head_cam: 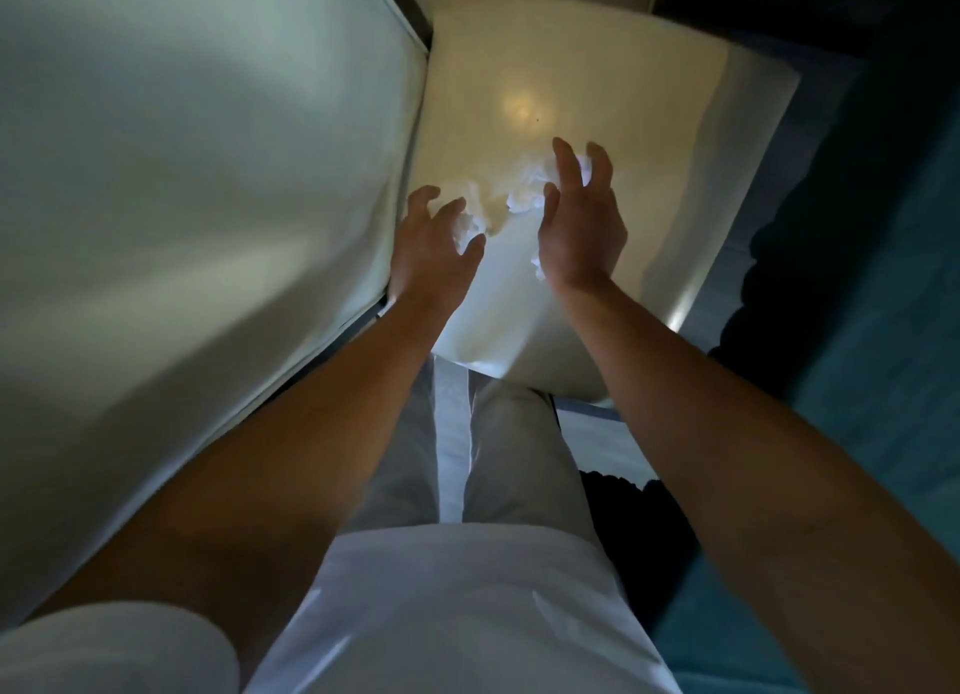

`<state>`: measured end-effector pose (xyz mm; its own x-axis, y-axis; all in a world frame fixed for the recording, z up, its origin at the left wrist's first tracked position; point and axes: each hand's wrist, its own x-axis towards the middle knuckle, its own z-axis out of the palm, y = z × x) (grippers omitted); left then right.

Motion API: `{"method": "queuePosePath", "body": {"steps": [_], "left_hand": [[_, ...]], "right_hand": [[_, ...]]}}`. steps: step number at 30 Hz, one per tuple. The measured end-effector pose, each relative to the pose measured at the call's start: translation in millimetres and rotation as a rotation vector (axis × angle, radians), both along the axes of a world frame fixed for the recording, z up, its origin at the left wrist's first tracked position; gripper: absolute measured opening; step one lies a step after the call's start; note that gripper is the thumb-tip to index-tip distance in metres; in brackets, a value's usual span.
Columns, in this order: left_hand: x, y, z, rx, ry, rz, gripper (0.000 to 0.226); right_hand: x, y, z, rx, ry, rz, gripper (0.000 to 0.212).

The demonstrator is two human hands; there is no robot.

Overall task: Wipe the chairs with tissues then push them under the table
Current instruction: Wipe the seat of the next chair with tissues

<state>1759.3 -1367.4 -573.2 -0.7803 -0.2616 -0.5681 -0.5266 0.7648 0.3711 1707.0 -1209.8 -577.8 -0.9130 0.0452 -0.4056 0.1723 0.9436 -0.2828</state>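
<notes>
- The cream chair seat fills the middle of the head view and serves as the landmark; a round glare of light sits on it beyond the hands.
- A crumpled white tissue lies bunched over the middle of the seat, stretched between the two hands.
- The left hand is over the seat's left edge, its fingers curled and spread, pinching the tissue's left end.
- The right hand is over the seat's centre, thumb and fingers curled round the tissue's right end; a scrap of white also shows below its palm.
- Whether the tissue is pressed on the seat or lifted just above it cannot be told.
- The white counter lies left of the seat, its edge running just beside the seat's left rim.
- The person's pale trousers stand at the seat's near edge.
- A teal floor shows to the right of the seat, in deep shadow.
</notes>
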Motion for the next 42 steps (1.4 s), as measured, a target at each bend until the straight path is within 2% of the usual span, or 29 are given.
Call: {"method": "queuePosePath", "body": {"steps": [7,10,15,22,26,30,34,39,42], "left_hand": [[-2.8,4.2,-29.9,-0.043,-0.036,-0.083,0.052],[3.4,0.9,-41.5,-0.057,0.014,-0.109,0.05],[8.2,-6.1,-54.4,0.01,0.098,-0.019,0.047],[-10.3,-8.6,-60.6,-0.073,-0.031,-0.16,0.033],[-8.9,-1.0,-52.9,-0.025,-0.115,-0.076,0.029],[-6.7,9.9,-35.2,0.053,-0.038,0.061,0.025],[-16.7,11.5,-15.2,0.084,0.01,0.199,0.024],[-25.7,11.6,12.2,0.15,0.094,0.145,0.026],[-33.2,9.3,26.6,0.156,0.182,0.051,0.031]], "right_hand": [[2.5,6.7,-37.9,0.038,-0.027,0.107,0.055],[6.1,8.8,-47.4,0.027,-0.016,0.117,0.062],[4.3,12.2,-53.4,0.024,0.0,0.183,0.069],[-0.5,13.5,-60.9,-0.019,-0.008,0.212,0.055],[-1.2,2.4,-52.8,-0.037,0.0,0.13,0.046],[-8.7,-8.0,-38.5,-0.087,0.005,0.029,0.032],[-18.5,-5.9,-19.7,-0.15,-0.066,-0.021,0.033],[-21.4,5.2,11.5,-0.114,-0.021,-0.03,0.06],[-21.0,14.7,25.8,-0.147,-0.004,-0.047,0.044]]}}
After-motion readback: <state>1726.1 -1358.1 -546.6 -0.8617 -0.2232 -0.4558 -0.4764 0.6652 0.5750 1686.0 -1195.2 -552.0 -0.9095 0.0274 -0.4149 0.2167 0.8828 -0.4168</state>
